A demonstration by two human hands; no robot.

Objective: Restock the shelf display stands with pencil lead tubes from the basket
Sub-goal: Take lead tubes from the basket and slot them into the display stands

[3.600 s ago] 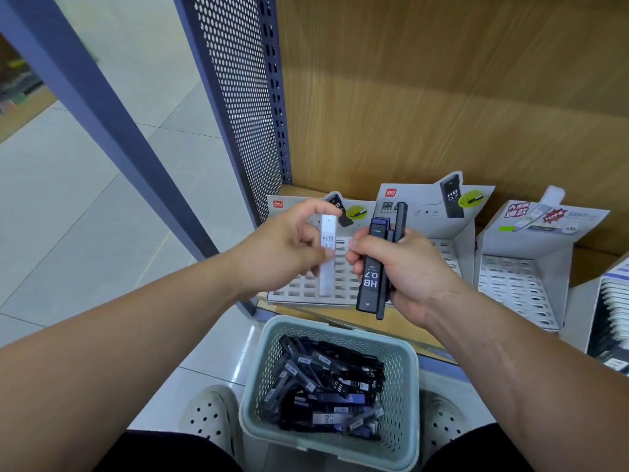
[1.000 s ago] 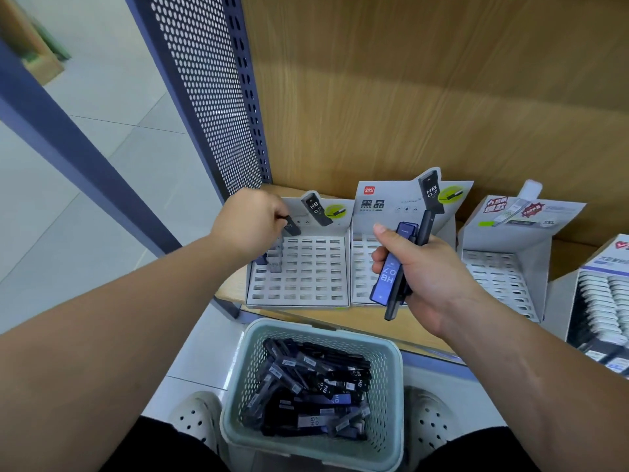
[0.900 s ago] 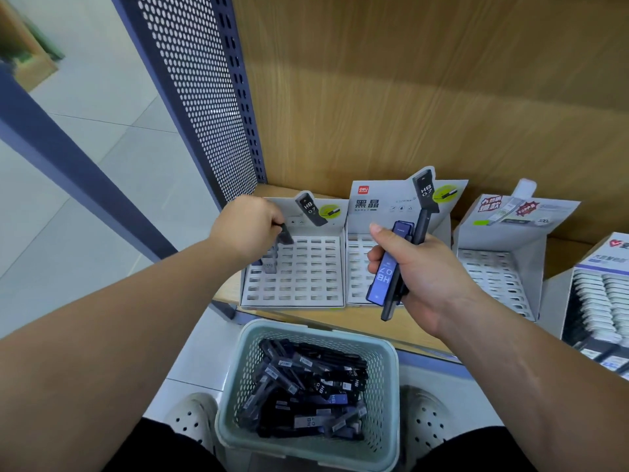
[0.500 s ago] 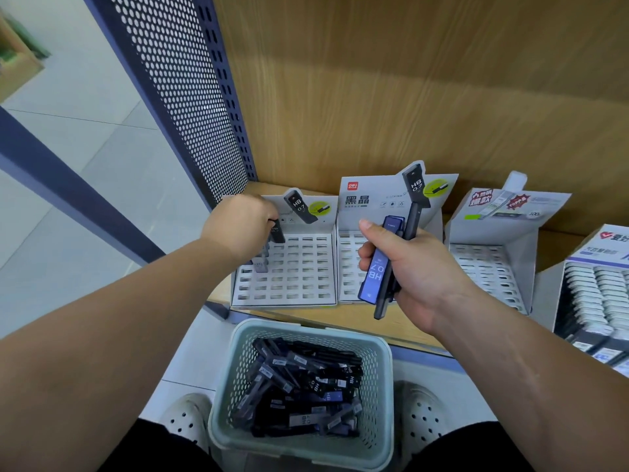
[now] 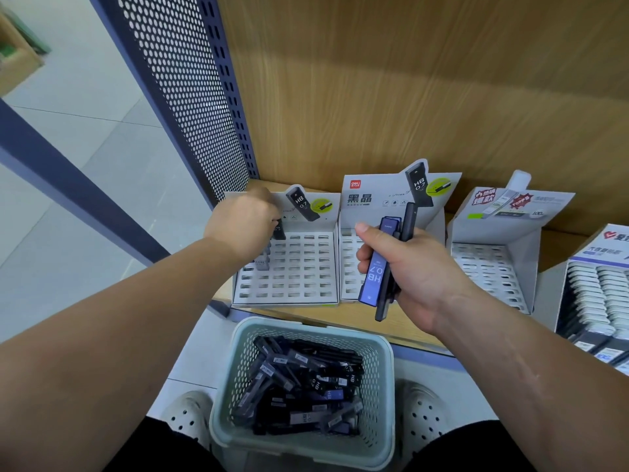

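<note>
A pale green basket [image 5: 386,369] in front of me holds several dark pencil lead tubes [image 5: 306,379]. On the wooden shelf stand white slotted display stands. My left hand [image 5: 243,226] pinches a dark lead tube [image 5: 279,229] over the back left slots of the leftmost display stand [image 5: 296,267]; a few tubes [image 5: 262,262] stand in its left column. My right hand [image 5: 408,267] grips a bundle of lead tubes [image 5: 377,267], a blue one marked HB 0.7 in front, before the second display stand [image 5: 367,199].
A third slotted stand [image 5: 490,267] and a box of white tubes [image 5: 599,291] stand to the right. A perforated blue panel [image 5: 190,97] closes the shelf's left end. My white shoes [image 5: 185,413] flank the basket on the tiled floor.
My left hand carried a tube from in front of me to the leftmost stand's back left slots and stays there. My right hand keeps its bundle; the view has shifted slightly.
</note>
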